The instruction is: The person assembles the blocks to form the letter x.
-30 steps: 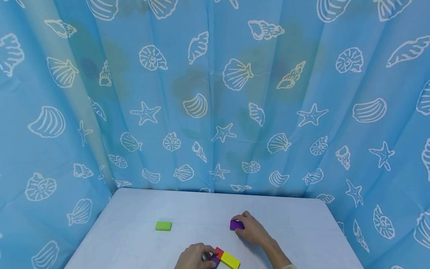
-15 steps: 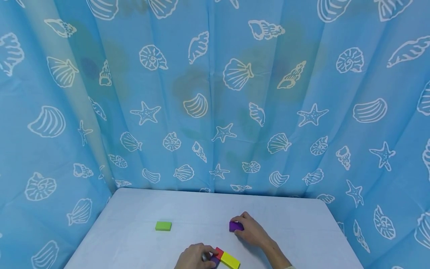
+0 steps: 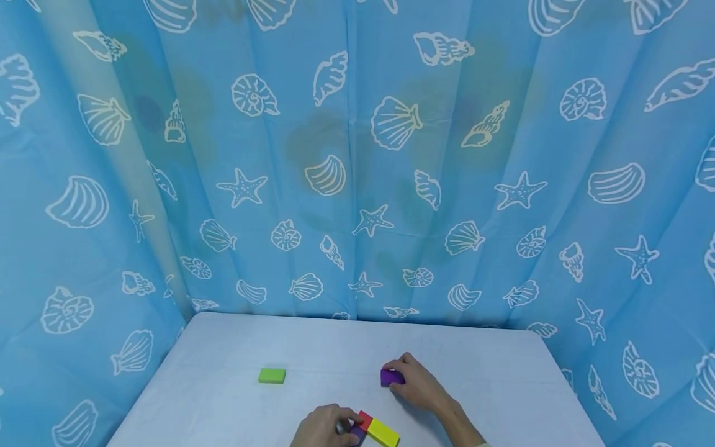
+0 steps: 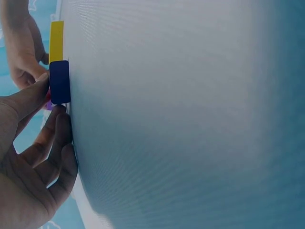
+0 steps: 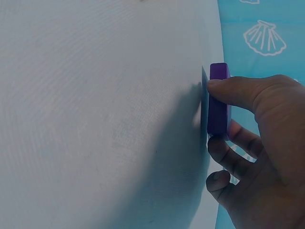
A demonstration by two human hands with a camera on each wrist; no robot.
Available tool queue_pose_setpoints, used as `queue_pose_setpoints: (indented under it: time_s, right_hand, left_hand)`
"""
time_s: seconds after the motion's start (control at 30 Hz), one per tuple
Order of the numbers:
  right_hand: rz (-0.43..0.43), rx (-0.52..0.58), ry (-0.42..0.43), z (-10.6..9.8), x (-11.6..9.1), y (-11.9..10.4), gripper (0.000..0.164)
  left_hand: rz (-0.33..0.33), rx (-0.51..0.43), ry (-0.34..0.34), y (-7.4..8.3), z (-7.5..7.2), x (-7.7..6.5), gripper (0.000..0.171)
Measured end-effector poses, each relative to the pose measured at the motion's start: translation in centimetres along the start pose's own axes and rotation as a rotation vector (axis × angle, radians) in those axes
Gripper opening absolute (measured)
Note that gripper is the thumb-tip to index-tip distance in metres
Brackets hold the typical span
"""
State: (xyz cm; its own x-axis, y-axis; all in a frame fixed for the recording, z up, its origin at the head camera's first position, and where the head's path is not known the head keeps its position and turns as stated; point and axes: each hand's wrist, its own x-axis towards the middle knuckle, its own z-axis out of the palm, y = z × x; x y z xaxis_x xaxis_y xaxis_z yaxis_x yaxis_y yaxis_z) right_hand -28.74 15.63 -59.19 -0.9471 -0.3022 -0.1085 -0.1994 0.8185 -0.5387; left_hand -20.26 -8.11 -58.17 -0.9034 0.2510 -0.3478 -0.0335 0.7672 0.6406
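Note:
My left hand [image 3: 326,428] pinches a dark blue block [image 4: 59,82] at the near edge of the view, with the thumb on one side and fingers on the other. Its index fingertip lies at a red block [image 3: 364,420], which sits against the dark blue one. A yellow block [image 3: 383,433] lies end-on to the red block, angled to the right. Farther back, my right hand [image 3: 421,385] grips a purple block [image 5: 218,107] between thumb and fingers. In the right wrist view this block is close over the table, its shadow beside it.
A lime green block [image 3: 272,375] lies alone on the left part of the white table [image 3: 212,397]. A blue curtain [image 3: 357,155] with white shell prints hangs behind the table and along both sides.
My right hand and the purple block have shifted very slightly to the left and nearer. The left hand and the other blocks stay where they were.

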Motion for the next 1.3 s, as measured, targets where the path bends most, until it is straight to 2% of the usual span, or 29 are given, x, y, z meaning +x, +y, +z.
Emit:
queue_pose_setpoints:
  time_s: [0.83, 1.3]
  right_hand:
    - [-0.029, -0.036, -0.036, -0.1, -0.4, -0.2, 0.037]
    - [-0.064, -0.050, -0.044, -0.5, -1.0, -1.2, 0.035]
  left_hand:
    - [-0.002, 0.011, 0.001, 0.2, -0.1, -0.1, 0.022]
    - [0.051, 0.030, 0.004, 0.1, -0.2, -0.3, 0.021]
